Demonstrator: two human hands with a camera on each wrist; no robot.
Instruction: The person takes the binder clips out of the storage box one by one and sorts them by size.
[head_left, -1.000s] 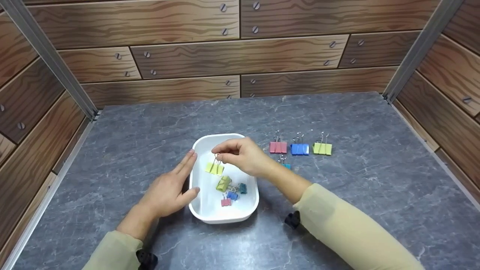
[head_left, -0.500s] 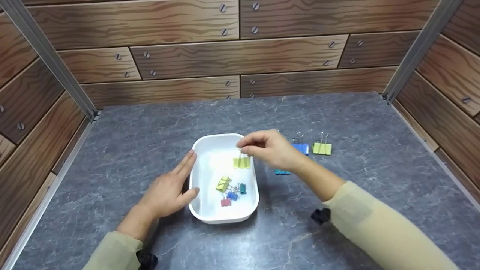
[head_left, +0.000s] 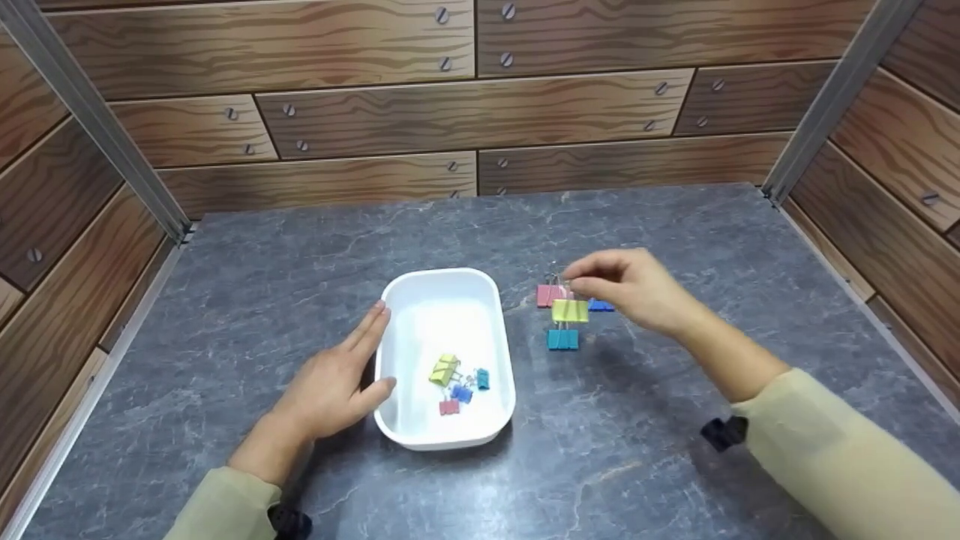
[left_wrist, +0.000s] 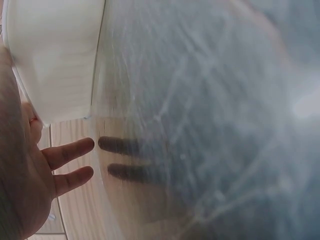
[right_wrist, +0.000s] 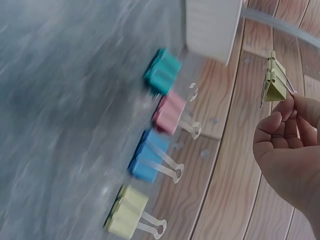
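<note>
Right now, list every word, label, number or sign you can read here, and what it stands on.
None: no readable text in any view.
The tray, the clips in it, the clips on the table and the yellow clip the right hand pinches are all unmarked.
The wood-look walls show only grain and screws.

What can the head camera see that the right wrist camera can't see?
Only the head view shows the left hand resting against the white tray and the small clips lying inside it. Only the right wrist view shows the light green clip at the end of the row on the table; in the head view the right hand hides it. Both show the right hand pinching a yellow clip above the teal clip, pink clip and blue clip.
</note>
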